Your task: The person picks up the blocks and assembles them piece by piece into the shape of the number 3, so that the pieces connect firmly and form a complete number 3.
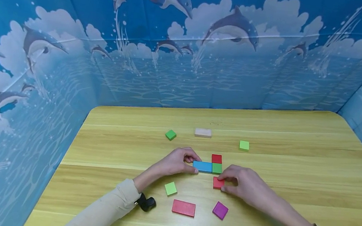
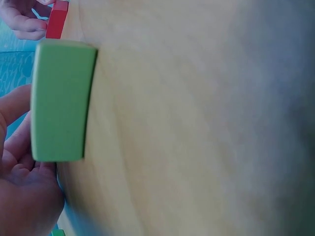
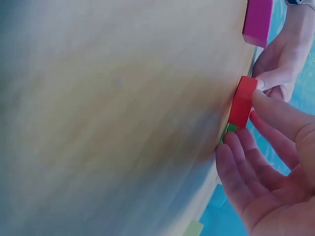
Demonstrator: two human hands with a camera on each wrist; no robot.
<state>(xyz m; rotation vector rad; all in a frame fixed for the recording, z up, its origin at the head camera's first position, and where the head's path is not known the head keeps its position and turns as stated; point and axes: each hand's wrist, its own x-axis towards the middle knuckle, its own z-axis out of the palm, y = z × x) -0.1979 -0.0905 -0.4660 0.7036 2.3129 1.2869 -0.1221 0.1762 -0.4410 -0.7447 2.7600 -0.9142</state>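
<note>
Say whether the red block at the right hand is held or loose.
Held: the right hand pinches the red block between thumb and finger.

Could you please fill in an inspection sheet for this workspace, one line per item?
Surface: wood-grain table, small dark marks near its far edge.
Job's things: blue block; green block against its right end; red block behind that; second red block in front of the green one.
Clutter: another green block, pale block, far light green block, near light green block, long red block and purple block, all loose.
Hands: left hand holds the blue block's left end; right hand pinches the second red block.
Cables: nothing seen.
Surroundings: dolphin-print sheet behind and at both sides.
</note>
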